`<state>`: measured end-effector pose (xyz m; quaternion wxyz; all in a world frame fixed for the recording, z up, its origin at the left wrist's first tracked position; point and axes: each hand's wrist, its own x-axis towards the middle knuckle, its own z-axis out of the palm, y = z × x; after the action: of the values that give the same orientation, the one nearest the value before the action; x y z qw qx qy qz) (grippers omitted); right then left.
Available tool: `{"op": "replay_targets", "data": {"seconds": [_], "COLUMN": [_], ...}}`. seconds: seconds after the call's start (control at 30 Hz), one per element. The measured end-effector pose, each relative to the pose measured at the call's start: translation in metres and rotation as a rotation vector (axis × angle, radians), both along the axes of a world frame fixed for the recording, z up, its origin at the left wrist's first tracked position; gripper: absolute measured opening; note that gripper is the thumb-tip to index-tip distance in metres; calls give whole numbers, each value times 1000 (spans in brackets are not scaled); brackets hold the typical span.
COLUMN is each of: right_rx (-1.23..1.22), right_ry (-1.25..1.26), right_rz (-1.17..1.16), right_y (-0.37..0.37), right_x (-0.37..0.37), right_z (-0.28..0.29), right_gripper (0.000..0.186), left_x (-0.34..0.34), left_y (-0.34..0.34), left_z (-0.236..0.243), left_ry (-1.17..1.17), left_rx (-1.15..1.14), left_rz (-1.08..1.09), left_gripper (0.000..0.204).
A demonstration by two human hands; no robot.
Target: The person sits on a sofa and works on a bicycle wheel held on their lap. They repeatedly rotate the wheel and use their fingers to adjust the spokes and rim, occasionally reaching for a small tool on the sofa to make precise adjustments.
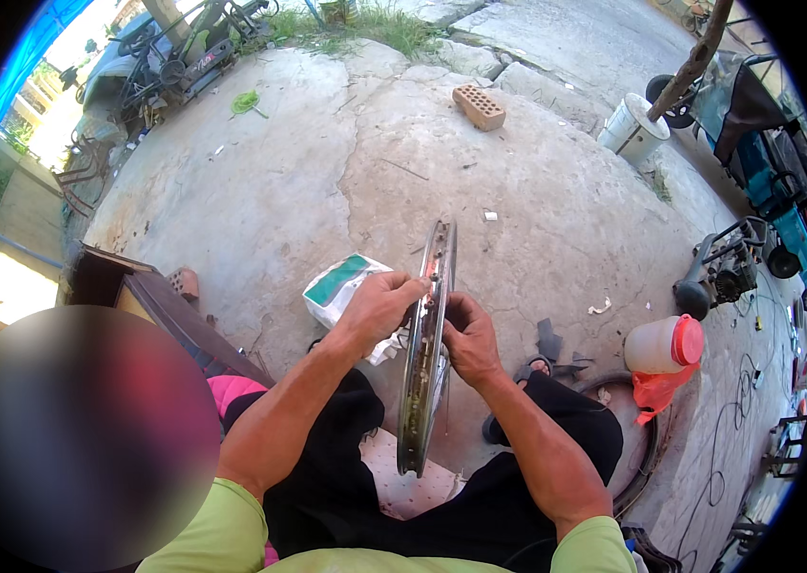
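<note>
Left hand (377, 307) partly closed on upright wheel rim (413, 411); right hand (472, 342) curled at rim's right (hold unclear). Step seems rim handwork; next move calls for steady support.

Head-worn fisheye — facing down, wheel rim (422, 357) close, concrete ground (270, 181) beyond

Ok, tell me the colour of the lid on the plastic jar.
The lid of the plastic jar is red, best seen in the head view.
</note>
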<state>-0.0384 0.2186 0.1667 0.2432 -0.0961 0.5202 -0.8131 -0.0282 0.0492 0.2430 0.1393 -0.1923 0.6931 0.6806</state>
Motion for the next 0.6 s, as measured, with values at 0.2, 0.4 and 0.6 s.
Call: {"op": "replay_targets", "data": {"seconds": [0.2, 0.4, 0.6], "right_rx": [4, -14, 16], "right_ry": [5, -21, 2], "right_rz": [40, -6, 8], "right_y": [2, -1, 1], "right_x": [-1, 1, 0], "right_z": [-3, 6, 2], "right_gripper": [18, 19, 25], "left_x": [2, 2, 3], "left_y": [0, -1, -3], "left_z": [-5, 2, -1], "left_ry": [35, 47, 99], "left_rx": [-6, -60, -106], "left_rz": [0, -14, -33], "left_gripper": [29, 30, 31]}}
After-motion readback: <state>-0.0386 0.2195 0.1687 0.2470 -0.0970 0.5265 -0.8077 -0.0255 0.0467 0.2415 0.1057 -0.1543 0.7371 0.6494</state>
